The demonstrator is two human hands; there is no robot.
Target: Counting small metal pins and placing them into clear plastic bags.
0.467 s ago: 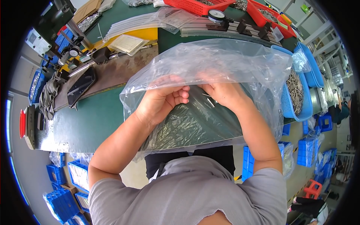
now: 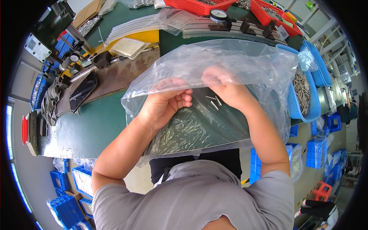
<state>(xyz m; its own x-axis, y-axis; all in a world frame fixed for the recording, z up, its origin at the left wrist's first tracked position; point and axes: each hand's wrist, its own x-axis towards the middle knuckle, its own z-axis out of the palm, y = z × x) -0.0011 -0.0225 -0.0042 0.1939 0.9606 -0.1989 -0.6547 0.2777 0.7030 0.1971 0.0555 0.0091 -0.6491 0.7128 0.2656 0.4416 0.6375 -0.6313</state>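
A: What's the biggest thing there?
B: The green bench (image 2: 96,126). Over its near edge, right in front of the person, a large clear plastic bag (image 2: 230,65) is held up, crinkled and glossy, with a heap of thin metal pins (image 2: 180,134) in its lower left and a few loose ones near the right hand.
A: And the hands?
B: Left hand (image 2: 163,105) and right hand (image 2: 226,90) are both inside the bag's mouth, fingers (image 2: 184,97) curled and pinching the film.
A: Any change from half a second ago?
B: The two hands have drawn a little apart, and the loose pins now show between them.
A: Anything else around the bag?
B: Just right of it, a blue basket (image 2: 306,99) of metal pins; beyond it, red bins (image 2: 199,5) and a round dial gauge (image 2: 218,15); to its left, a flat black phone (image 2: 82,92) and a pale square packet (image 2: 128,46) on a yellow sheet
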